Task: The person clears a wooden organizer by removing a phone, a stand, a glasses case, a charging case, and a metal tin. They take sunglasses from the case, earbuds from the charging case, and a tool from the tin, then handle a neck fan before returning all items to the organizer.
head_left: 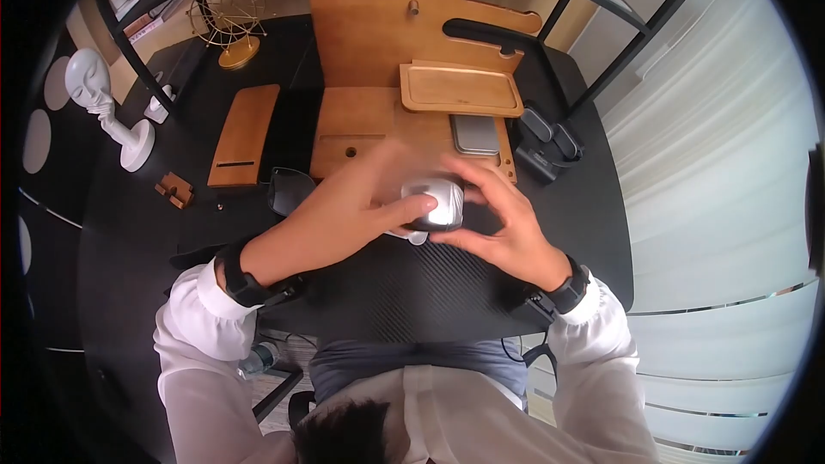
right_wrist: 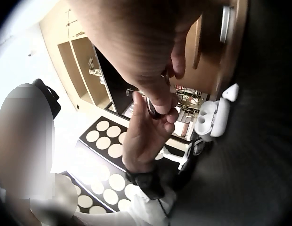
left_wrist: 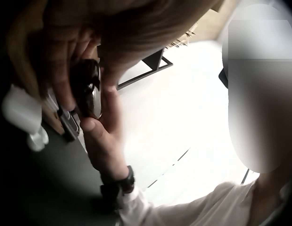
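Observation:
Both hands hold a shiny silver, rounded earbud case cover (head_left: 445,206) over the front of the desk. My left hand (head_left: 352,198) grips it from the left, its thumb across the top. From the other side, my right hand (head_left: 507,219) pinches its edge between thumb and fingers. The cover (left_wrist: 89,92) looks dark and glossy in the left wrist view. On the desk below lies a white earbud charging case (right_wrist: 207,123) with its lid up, and a white piece (right_wrist: 231,92) beside it. The hands mostly hide that case in the head view.
Behind the hands stands a wooden desk organizer (head_left: 361,112) with a wooden tray (head_left: 460,90) and a silver box (head_left: 475,134). Sunglasses (head_left: 290,192), a wooden panel (head_left: 245,133) and a white head figurine (head_left: 137,146) are left; a black charging stand (head_left: 550,155) is right.

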The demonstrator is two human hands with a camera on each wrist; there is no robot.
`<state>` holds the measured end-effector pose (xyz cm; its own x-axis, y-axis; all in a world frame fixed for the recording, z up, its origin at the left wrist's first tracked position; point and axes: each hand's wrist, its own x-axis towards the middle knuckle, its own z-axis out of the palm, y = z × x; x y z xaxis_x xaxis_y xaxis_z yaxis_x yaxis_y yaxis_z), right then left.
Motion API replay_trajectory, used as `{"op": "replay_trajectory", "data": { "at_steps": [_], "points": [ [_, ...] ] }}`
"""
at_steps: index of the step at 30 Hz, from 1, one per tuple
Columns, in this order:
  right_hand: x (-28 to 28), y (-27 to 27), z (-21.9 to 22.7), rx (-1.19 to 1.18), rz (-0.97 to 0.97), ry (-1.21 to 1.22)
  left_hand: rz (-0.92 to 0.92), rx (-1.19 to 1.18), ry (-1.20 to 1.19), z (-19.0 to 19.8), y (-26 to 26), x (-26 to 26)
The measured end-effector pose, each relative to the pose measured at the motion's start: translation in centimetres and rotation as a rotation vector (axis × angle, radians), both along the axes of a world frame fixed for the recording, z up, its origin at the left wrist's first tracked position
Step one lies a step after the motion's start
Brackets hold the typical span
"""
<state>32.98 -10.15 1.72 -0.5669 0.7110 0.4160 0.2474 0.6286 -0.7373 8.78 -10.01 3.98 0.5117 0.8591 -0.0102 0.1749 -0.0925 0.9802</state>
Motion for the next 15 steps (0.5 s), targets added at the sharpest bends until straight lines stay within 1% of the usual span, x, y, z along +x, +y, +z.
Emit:
{"op": "replay_trajectory", "data": {
  "at_steps": [1, 2, 5, 7, 9, 10, 13, 15],
  "points": [
    [-0.2, -0.1, -0.2, -0.078, 0.031, 0.076, -0.022, -0.098, -0.15, -0.5, 0.1, 0.2],
    [-0.1, -0.1, -0.6, -0.174, 0.042, 0.122, -0.019, -0.127, -0.145, -0.6, 0.2, 0.2],
    [0.3, -0.1, -1.1, -0.675, 0.178, 0.408, -0.033, -0.216, -0.124, -0.8, 0.6, 0.3],
    [0.5, 0.2, -1.6, -0.742, 0.159, 0.47, -0.059, -0.277, -0.104, -0.9, 0.6, 0.4],
    [0.9, 0.6, -2.3, -0.854, 0.162, 0.496, -0.06, -0.264, -0.074, -1.1, 0.5, 0.5],
    [1.1, 0.7, -2.3, -0.828, 0.156, 0.436, -0.058, -0.256, -0.057, -1.2, 0.5, 0.5],
    [1.8, 0.9, -1.7, -0.92, 0.153, 0.468, -0.067, -0.239, -0.085, -1.4, 0.7, 0.2],
    [2.3, 1.2, -1.5, -0.98, 0.207, 0.52, -0.069, -0.281, -0.112, -0.4, 0.7, 0.2]
  ]
}}
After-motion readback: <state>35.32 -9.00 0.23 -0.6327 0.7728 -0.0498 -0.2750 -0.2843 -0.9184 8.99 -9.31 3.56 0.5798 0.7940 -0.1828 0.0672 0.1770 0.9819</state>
